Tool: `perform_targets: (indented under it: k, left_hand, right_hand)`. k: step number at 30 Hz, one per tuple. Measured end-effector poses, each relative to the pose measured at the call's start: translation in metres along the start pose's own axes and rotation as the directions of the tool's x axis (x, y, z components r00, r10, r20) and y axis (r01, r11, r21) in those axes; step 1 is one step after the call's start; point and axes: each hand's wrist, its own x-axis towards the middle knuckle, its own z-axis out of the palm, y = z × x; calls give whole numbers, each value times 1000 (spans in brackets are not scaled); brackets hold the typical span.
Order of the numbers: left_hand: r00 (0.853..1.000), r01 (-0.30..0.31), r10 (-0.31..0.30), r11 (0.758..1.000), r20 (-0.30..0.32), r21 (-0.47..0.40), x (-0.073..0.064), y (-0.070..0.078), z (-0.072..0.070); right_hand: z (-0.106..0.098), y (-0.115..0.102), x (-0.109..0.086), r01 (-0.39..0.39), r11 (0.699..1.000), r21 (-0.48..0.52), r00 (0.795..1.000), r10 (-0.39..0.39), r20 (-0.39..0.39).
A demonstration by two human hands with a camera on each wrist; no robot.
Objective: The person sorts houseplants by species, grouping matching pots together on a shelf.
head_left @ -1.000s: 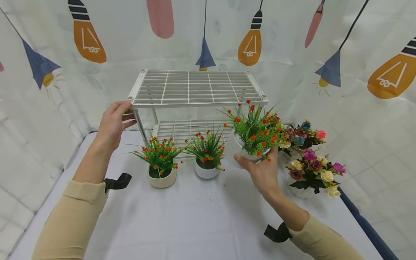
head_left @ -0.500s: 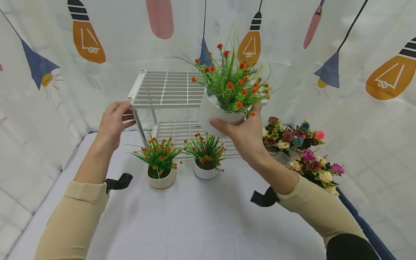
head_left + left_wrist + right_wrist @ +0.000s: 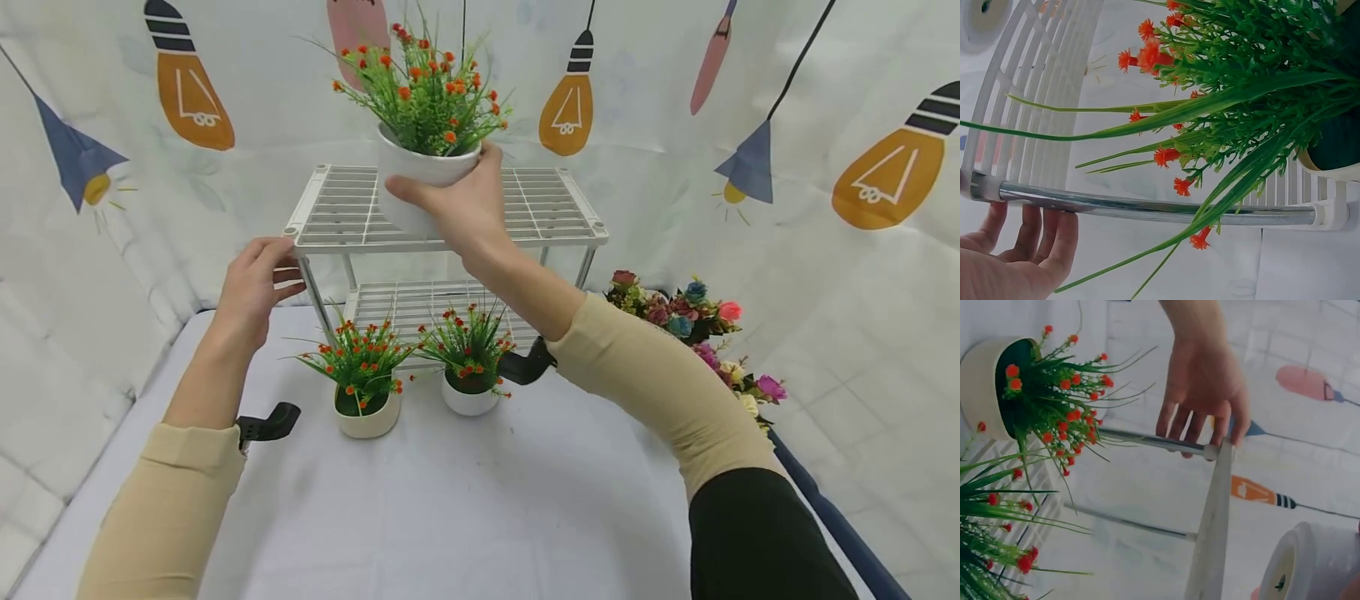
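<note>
The right hand (image 3: 463,200) gripped the white pot (image 3: 423,167) of red flowers, its thumb on the near side, above the upper shelf (image 3: 352,248) and apart from it; the left hand (image 3: 253,283), well away from the right, touched the post (image 3: 1147,209) at the near left corner, fingers fairly straight; the step seemed to be bringing the pot onto the rack; the next move probably called for lowering it level, then releasing.
</note>
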Motion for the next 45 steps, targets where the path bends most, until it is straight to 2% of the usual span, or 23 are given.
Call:
perform_targets:
  k: [3, 12, 18, 22, 28, 32, 36, 39, 41, 45]
  left_hand:
    - [1000, 1, -1, 999, -1, 43, 0, 0, -1]
    - [1000, 21, -21, 999, -11, -30, 1, -1, -6]
    - [1000, 26, -26, 999, -12, -23, 1, 0, -6]
    - [1000, 19, -19, 1000, -11, 22, 4, 3, -5]
    - [1000, 15, -14, 999, -10, 51, 7, 5, -3]
    - [1000, 24, -24, 1000, -5, 16, 6, 4, -1]
    - [1000, 30, -30, 999, -2, -19, 4, -1, 1]
    - [1000, 26, -26, 1000, -5, -2, 3, -2, 1]
    - [1000, 23, -23, 1000, -7, 8, 3, -3, 1]
    - [1000, 18, -18, 999, -14, -31, 5, -3, 1]
  right_hand:
    - [18, 2, 10, -11, 999, -34, 1000, 11, 0]
    - [64, 13, 28, -13, 985, -175, 999, 19, 30]
    - [86, 18, 41, -46, 959, -279, 998, 56, 27]
    - [93, 22, 48, -56, 941, -335, 996, 74, 43]
    - [91, 23, 55, -18, 915, -403, 994, 58, 89]
    - [84, 25, 47, -9, 913, -407, 990, 64, 122]
    - [73, 28, 30, -2, 934, -357, 990, 52, 131]
    - [61, 28, 14, 22, 952, -305, 989, 25, 147]
    - [51, 28, 4, 40, 960, -277, 984, 10, 176]
    - [29, 27, -18, 55, 979, -198, 968, -4, 251]
